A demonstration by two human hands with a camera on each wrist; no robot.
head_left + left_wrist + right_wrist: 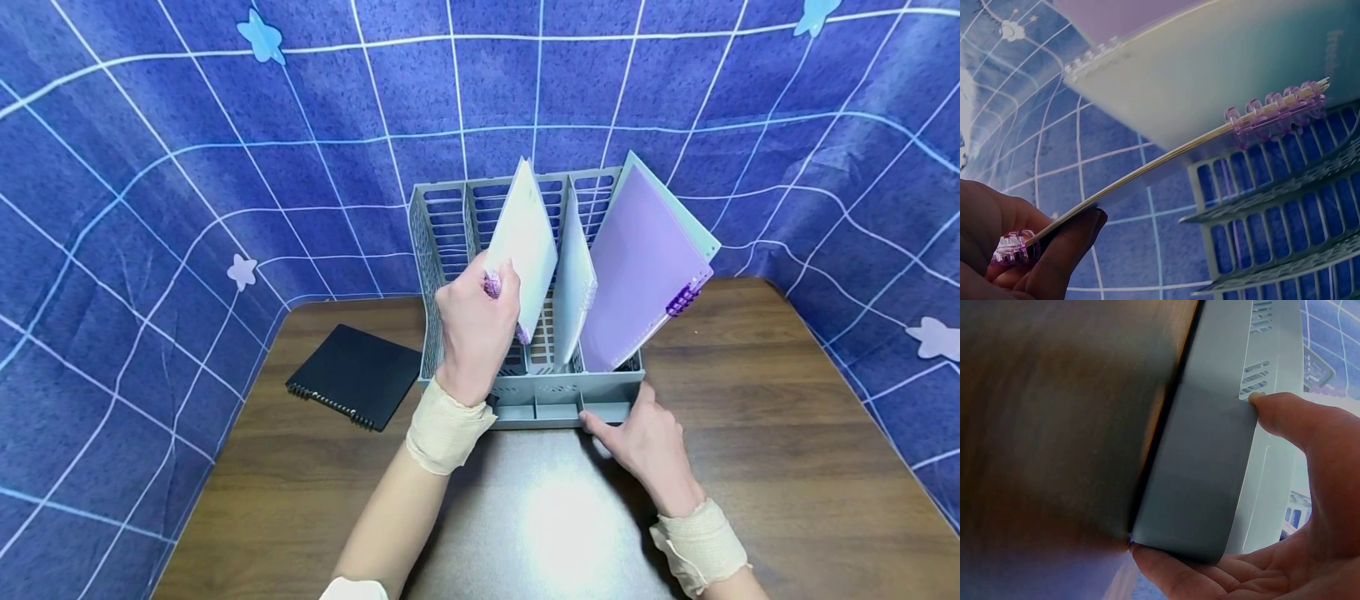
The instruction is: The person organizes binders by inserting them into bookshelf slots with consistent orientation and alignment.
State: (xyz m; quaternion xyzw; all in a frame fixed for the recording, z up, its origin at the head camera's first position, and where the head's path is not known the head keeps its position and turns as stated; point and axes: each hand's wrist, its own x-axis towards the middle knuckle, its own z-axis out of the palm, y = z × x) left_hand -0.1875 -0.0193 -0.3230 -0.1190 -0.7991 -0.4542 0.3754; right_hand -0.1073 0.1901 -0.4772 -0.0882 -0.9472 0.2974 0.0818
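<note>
My left hand (478,321) pinches a thin white notebook (527,246) by its spine edge, thumb on one side and fingers on the other. Purple binding rings (1275,112) run along that edge, and the notebook stands upright among the slots of a grey file organizer (427,275). At the organizer's front right corner, my right hand (651,442) grips the low front tray (1210,462), its thumb on the front lip and fingers round the side. Just right of the held notebook stands a pale, clear-ringed notebook (576,287) in its slot.
A purple notebook (645,258) leans in the right slot, with a mint-green one (675,204) behind it. Left of the organizer, a black spiral notebook (356,375) lies flat on the wooden table (750,400). Blue patterned cloth (337,125) hangs behind and at both sides.
</note>
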